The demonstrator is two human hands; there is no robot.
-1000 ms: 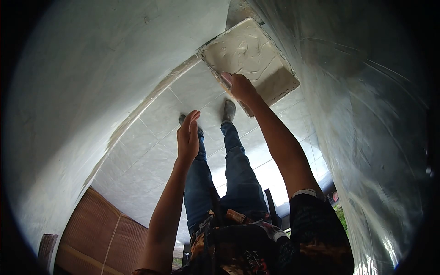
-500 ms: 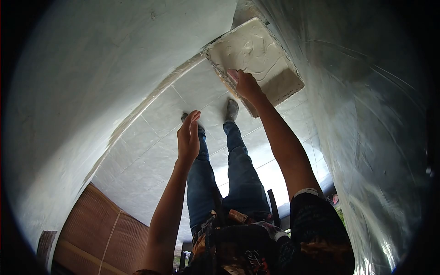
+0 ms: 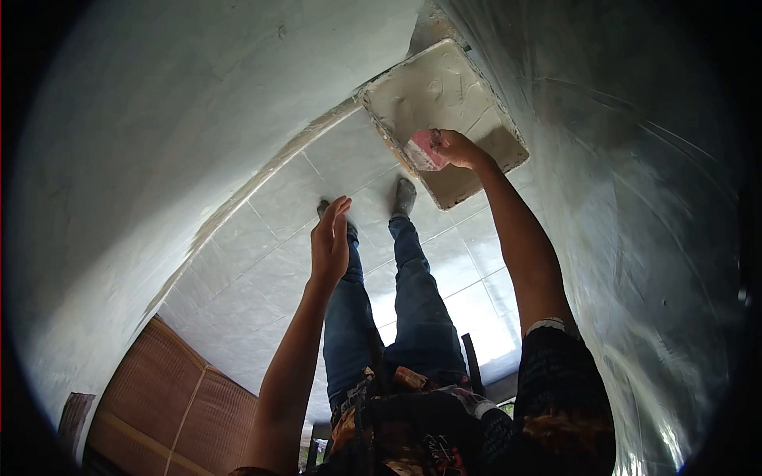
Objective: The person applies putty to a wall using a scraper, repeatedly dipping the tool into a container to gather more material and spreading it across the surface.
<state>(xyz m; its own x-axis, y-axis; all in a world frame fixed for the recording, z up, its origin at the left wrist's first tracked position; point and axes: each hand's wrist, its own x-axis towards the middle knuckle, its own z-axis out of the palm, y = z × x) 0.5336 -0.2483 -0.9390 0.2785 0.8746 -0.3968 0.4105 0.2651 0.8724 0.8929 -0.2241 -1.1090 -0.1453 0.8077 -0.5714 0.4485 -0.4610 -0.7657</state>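
My right hand (image 3: 460, 149) is closed on a flat pink scraper (image 3: 425, 151), which is smeared with pale paste along its edge. Hand and scraper are over the near left side of a rectangular tray (image 3: 386, 136). Smooth pale grey paste (image 3: 436, 87) with ridges and swirls fills much of that tray. My left hand (image 3: 327, 238) is raised above my left leg, its fingers stretched out and held near each other, with nothing in it.
A grey plastered wall (image 3: 198, 103) curves along the left. Clear plastic sheeting (image 3: 635, 214) hangs on the right. Pale tiles (image 3: 278, 190) cover the floor under my feet. A brown woven panel (image 3: 175, 389) stands at the lower left.
My right hand has moved right and slightly toward me at the tray, turning so that more of the pink scraper shows. My left hand has barely moved.
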